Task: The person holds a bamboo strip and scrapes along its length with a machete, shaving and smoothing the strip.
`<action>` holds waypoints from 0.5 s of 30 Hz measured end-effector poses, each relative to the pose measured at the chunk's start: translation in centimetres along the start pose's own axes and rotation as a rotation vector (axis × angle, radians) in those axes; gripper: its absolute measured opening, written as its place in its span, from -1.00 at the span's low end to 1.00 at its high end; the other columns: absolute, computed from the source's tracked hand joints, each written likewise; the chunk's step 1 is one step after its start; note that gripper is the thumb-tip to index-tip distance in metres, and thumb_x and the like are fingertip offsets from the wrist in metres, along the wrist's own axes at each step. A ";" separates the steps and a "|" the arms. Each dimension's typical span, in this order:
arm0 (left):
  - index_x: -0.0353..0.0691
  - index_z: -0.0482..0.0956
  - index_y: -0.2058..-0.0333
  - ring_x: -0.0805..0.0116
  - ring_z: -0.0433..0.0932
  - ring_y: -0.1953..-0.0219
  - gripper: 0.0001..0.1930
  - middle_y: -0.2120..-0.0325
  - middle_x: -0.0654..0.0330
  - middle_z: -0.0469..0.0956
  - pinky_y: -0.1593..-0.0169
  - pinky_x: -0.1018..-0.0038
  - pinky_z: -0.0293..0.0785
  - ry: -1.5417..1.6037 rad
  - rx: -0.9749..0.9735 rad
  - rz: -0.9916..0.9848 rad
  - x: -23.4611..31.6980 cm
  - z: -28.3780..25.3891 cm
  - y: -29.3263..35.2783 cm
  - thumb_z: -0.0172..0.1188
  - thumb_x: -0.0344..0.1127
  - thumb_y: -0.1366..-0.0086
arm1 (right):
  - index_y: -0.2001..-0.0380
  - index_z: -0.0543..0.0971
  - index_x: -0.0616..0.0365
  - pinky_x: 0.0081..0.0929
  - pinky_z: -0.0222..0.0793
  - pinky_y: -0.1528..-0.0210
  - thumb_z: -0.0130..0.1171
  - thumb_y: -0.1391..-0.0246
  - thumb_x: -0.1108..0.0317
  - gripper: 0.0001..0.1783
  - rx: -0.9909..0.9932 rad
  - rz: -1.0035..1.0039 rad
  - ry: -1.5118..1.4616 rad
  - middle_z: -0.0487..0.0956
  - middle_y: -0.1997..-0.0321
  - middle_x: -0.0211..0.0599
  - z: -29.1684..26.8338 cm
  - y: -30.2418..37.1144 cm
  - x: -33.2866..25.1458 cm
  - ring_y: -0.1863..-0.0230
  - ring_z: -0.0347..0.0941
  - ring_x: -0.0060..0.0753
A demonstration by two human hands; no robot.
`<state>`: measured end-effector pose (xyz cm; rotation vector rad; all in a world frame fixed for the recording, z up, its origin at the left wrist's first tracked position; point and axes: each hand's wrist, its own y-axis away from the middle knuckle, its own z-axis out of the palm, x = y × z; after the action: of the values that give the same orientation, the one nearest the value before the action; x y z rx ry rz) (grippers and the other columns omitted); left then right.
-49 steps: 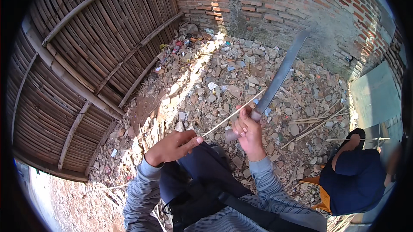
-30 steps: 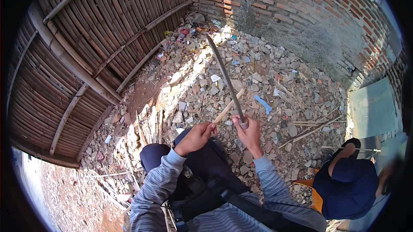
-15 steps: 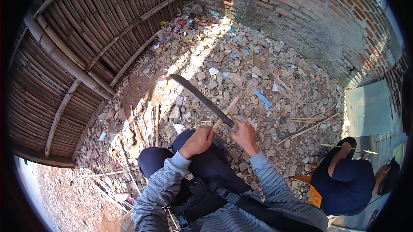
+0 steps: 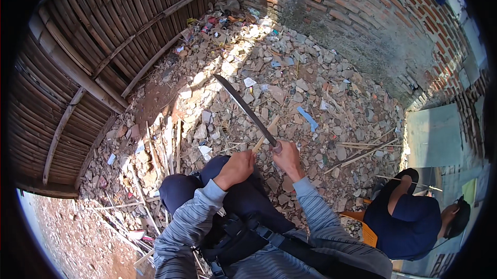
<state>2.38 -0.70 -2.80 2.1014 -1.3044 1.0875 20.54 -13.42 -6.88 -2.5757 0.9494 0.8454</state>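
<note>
My right hand (image 4: pixel 288 160) is wrapped round the handle of a machete (image 4: pixel 244 106), whose long dark blade points away and to the left. In my left hand (image 4: pixel 236 168), beside it, is a thin pale bamboo strip (image 4: pixel 274 122), gripped near its lower end. The blade crosses over the strip just in front of my fingers; whether the edge touches it I cannot tell. Both hands are above my dark-clothed knees (image 4: pixel 178 192).
Broken rubble (image 4: pixel 310 92) covers the ground, with bamboo sticks (image 4: pixel 170 144) at left and more sticks (image 4: pixel 362 153) at right. A bamboo wall (image 4: pixel 119 25) and a brick wall (image 4: pixel 357 15) enclose it. Another person (image 4: pixel 406 222) sits close by on my right, beside an orange plastic seat (image 4: pixel 368 232).
The machete's blade has swung a little, its tip now further away and more to the right over the rubble. Both hands keep their grips. The whole view has shifted slightly.
</note>
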 end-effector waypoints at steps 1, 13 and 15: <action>-0.42 0.52 0.37 -0.37 0.56 0.34 -0.70 0.49 -0.30 0.54 0.26 -0.07 0.44 0.012 -0.008 0.008 0.1 0.0 -0.2 0.05 -0.29 -0.50 | 0.32 0.75 0.03 -0.11 0.53 0.29 0.25 -0.02 0.43 -0.84 0.045 -0.029 -0.036 0.67 0.44 -0.01 0.1 0.3 0.2 0.34 0.65 0.14; -0.39 0.52 0.35 -0.34 0.55 0.36 -0.69 0.49 -0.25 0.54 0.26 -0.03 0.43 0.039 -0.034 -0.012 0.4 -0.9 0.9 0.07 -0.25 -0.52 | 0.41 0.74 0.12 -0.19 0.55 0.22 0.25 0.01 0.48 -0.88 0.090 0.113 -0.170 0.72 0.43 -0.14 -1.9 -1.0 3.0 0.31 0.71 -0.06; -0.39 0.52 0.35 -0.33 0.54 0.37 -0.69 0.49 -0.24 0.54 0.26 -0.02 0.43 0.063 -0.051 -0.030 0.3 -1.1 0.9 0.06 -0.25 -0.52 | 0.39 0.74 0.12 -0.16 0.54 0.24 0.29 0.04 0.46 -0.89 0.051 0.018 -0.124 0.70 0.44 -0.09 -3.1 0.5 0.3 0.33 0.69 0.01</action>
<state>1.24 -0.51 -1.94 2.0272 -1.2535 1.0876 21.72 -15.26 -4.65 -2.4440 0.9472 0.9605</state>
